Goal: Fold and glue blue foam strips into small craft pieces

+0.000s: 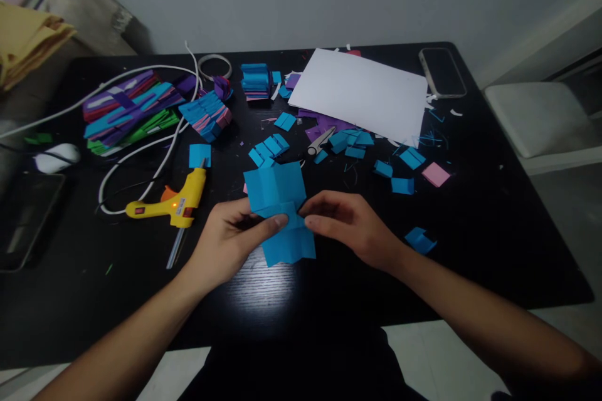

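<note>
A blue sheet of paper [277,191] with fold creases is held just above the black table [493,232], near its front edge. My left hand [230,241] grips its left side, with the thumb pressed on top near the middle. My right hand [350,225] pinches its right side, thumb and fingers closed on the paper. The two thumbs almost meet on the sheet. A yellow glue gun [176,203] lies just left of my left hand, with its red light on.
Several small folded blue squares [350,144] and scraps litter the table's middle. Scissors [320,143] lie among them. A white sheet [360,94] and a phone [442,72] sit at the back right, stacked coloured paper pieces [132,109] and a white cable [155,166] at the back left.
</note>
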The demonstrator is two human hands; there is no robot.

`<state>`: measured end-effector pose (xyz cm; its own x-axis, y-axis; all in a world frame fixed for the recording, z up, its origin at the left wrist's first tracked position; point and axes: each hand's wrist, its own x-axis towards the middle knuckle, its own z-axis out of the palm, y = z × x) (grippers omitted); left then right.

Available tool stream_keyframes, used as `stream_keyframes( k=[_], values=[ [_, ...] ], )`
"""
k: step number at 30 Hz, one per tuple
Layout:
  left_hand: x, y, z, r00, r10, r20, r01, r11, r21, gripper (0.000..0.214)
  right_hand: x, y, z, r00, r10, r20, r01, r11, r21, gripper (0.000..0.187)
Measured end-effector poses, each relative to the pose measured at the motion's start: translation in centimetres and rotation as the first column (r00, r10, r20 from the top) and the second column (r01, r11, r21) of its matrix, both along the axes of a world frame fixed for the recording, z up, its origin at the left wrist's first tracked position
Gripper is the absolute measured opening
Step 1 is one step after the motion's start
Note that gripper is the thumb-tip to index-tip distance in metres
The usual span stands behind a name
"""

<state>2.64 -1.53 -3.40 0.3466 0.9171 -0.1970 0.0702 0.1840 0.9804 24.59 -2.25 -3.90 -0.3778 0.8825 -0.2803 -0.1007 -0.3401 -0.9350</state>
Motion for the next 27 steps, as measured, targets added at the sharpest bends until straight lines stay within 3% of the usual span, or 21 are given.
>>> stream_keyframes(
  k=[4,8,12,20,27],
  values=[
    [0.35,-0.15,0.12,0.998,-0.058,0.003,0.058,0.998,0.015,0.011,-0.63,-0.47,-0.36,0.999,-0.013,-0.043,0.010,0.998,-0.058,0.026],
    [0.35,-0.08,0.29,0.998,-0.045,-0.046,0.048,0.997,0.065,0.007,-0.53,-0.37,-0.35,0.997,-0.073,-0.003,0.072,0.996,-0.044,0.027],
    [0.28,-0.05,0.21,0.992,-0.055,-0.113,0.067,0.992,0.104,0.014,-0.44,-0.31,-0.28,0.997,-0.053,-0.052,0.049,0.997,-0.068,0.025],
    [-0.06,0.04,-0.17,0.964,-0.115,-0.238,0.138,0.987,0.082,0.025,-0.43,-0.53,-0.39,0.997,-0.068,-0.045,0.066,0.997,-0.048,0.023],
    [-0.61,0.65,0.17,0.959,-0.149,-0.241,0.186,0.973,0.137,0.015,-0.14,-0.24,-0.31,0.995,-0.095,-0.038,0.092,0.994,-0.053,0.022]
  ],
)
